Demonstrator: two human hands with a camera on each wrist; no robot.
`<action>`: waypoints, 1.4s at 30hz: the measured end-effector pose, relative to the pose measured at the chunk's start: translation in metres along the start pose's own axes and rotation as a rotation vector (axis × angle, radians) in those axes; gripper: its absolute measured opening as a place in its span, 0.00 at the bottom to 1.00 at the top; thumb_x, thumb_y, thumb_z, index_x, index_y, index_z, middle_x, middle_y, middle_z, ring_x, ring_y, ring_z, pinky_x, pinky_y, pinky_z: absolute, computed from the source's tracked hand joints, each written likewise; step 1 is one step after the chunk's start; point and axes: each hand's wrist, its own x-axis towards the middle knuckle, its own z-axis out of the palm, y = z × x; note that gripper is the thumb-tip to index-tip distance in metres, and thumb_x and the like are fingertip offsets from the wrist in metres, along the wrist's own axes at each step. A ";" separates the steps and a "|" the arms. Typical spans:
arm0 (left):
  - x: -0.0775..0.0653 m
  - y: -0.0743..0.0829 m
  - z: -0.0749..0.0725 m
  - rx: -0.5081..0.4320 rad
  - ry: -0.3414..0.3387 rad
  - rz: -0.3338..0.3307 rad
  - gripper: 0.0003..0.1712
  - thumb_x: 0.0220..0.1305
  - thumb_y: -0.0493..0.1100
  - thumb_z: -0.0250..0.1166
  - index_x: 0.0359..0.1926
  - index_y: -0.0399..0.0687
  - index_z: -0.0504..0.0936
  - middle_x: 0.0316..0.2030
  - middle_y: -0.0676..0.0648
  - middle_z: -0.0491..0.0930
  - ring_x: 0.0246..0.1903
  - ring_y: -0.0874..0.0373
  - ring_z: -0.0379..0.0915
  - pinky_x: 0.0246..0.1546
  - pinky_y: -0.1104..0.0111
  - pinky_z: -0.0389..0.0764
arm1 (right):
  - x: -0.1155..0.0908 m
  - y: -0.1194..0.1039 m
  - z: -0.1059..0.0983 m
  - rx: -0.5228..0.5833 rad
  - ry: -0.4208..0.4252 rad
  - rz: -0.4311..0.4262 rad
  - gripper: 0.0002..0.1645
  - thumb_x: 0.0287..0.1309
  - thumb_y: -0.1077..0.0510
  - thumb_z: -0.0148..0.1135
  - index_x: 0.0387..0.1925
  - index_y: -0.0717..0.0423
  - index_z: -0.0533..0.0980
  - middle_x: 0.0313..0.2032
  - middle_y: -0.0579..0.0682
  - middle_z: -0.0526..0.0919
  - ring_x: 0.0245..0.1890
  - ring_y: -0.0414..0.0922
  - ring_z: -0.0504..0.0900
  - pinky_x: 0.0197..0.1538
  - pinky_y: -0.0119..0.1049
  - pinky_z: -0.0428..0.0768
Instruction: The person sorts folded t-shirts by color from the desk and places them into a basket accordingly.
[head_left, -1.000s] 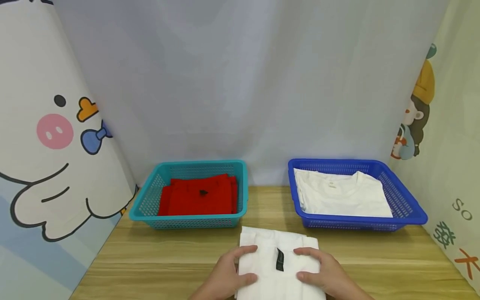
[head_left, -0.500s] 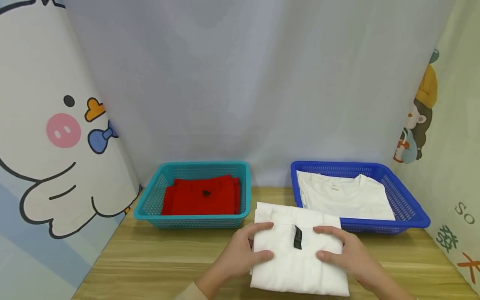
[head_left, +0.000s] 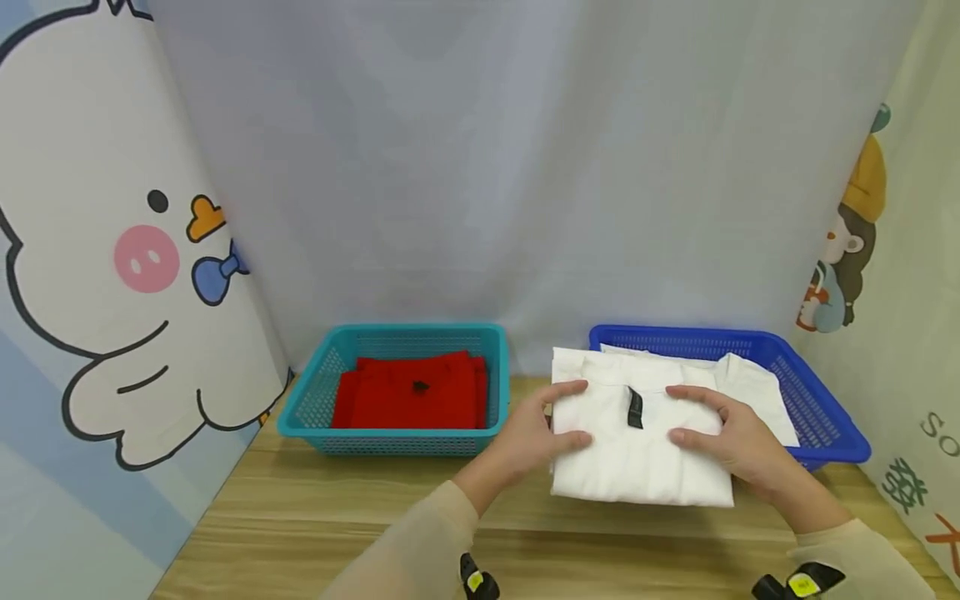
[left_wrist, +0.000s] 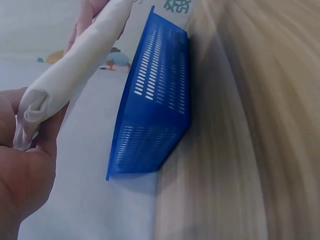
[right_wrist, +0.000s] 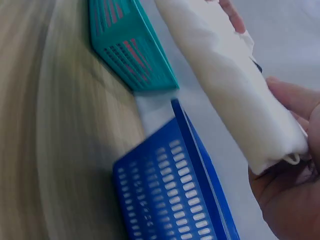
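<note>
A folded white shirt [head_left: 637, 458] with a black neck label is held up off the table by both hands. My left hand [head_left: 536, 433] grips its left edge, thumb on top and other fingers partly underneath. The opposite edge is gripped the same way by my right hand [head_left: 735, 437]. Both wrist views show the folded bundle from the side, clear of the tabletop. Behind it, the blue basket [head_left: 825, 417] is partly covered from view; a white shirt [head_left: 757, 392] lies folded inside.
Left of the blue basket stands a teal basket [head_left: 300, 408] with folded red clothes [head_left: 420, 400]. Both baskets sit on a wood-grain table [head_left: 360, 500] against a pale curtain [head_left: 450, 167]. Printed cloths [head_left: 90, 275] hang at either side.
Both hands have lifted the folded white shirt from the table and carried it forward and to the right, up in front of the blue basket. The baskets have stayed in place.
</note>
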 end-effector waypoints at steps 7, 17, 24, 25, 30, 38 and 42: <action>0.038 -0.001 0.011 0.026 0.021 0.014 0.37 0.52 0.34 0.74 0.61 0.68 0.75 0.52 0.52 0.76 0.39 0.59 0.80 0.36 0.65 0.83 | 0.026 0.015 -0.026 -0.009 0.006 -0.022 0.41 0.55 0.50 0.70 0.67 0.53 0.64 0.64 0.62 0.62 0.39 0.42 0.80 0.37 0.38 0.82; 0.082 -0.002 0.038 0.101 0.073 0.024 0.37 0.51 0.34 0.74 0.62 0.63 0.76 0.60 0.54 0.71 0.57 0.59 0.70 0.44 0.71 0.79 | 0.048 0.035 -0.060 0.069 0.002 0.035 0.41 0.57 0.51 0.69 0.69 0.48 0.62 0.64 0.63 0.58 0.33 0.45 0.83 0.35 0.43 0.84; 0.100 -0.001 0.056 0.151 0.112 0.025 0.37 0.50 0.33 0.75 0.61 0.60 0.77 0.63 0.52 0.70 0.61 0.59 0.64 0.48 0.72 0.76 | 0.056 0.043 -0.081 0.064 -0.009 0.046 0.41 0.58 0.54 0.68 0.70 0.46 0.61 0.68 0.64 0.50 0.35 0.42 0.81 0.36 0.39 0.83; 0.102 -0.002 0.058 0.158 0.112 0.027 0.37 0.50 0.33 0.74 0.61 0.60 0.77 0.63 0.53 0.70 0.62 0.60 0.63 0.50 0.71 0.75 | 0.057 0.044 -0.084 0.058 -0.011 0.047 0.41 0.58 0.54 0.68 0.70 0.46 0.61 0.69 0.64 0.47 0.35 0.42 0.81 0.37 0.39 0.83; 0.109 -0.003 0.066 0.197 0.112 0.011 0.37 0.51 0.36 0.75 0.62 0.65 0.75 0.64 0.56 0.69 0.65 0.59 0.60 0.56 0.68 0.71 | 0.059 0.048 -0.096 0.054 -0.002 0.065 0.40 0.59 0.54 0.67 0.70 0.43 0.61 0.68 0.61 0.49 0.33 0.43 0.82 0.35 0.40 0.83; 0.116 -0.014 0.071 0.213 0.126 -0.034 0.37 0.52 0.38 0.74 0.61 0.70 0.75 0.65 0.59 0.67 0.66 0.57 0.59 0.59 0.63 0.70 | 0.067 0.055 -0.100 0.027 -0.006 0.093 0.42 0.59 0.51 0.67 0.71 0.45 0.59 0.71 0.63 0.43 0.35 0.43 0.81 0.36 0.40 0.83; 0.119 -0.018 0.069 0.200 0.105 -0.022 0.39 0.53 0.40 0.74 0.64 0.69 0.71 0.66 0.59 0.65 0.67 0.57 0.57 0.62 0.61 0.66 | 0.072 0.056 -0.099 -0.088 0.028 0.092 0.46 0.56 0.44 0.68 0.72 0.47 0.58 0.73 0.66 0.40 0.44 0.48 0.74 0.38 0.35 0.80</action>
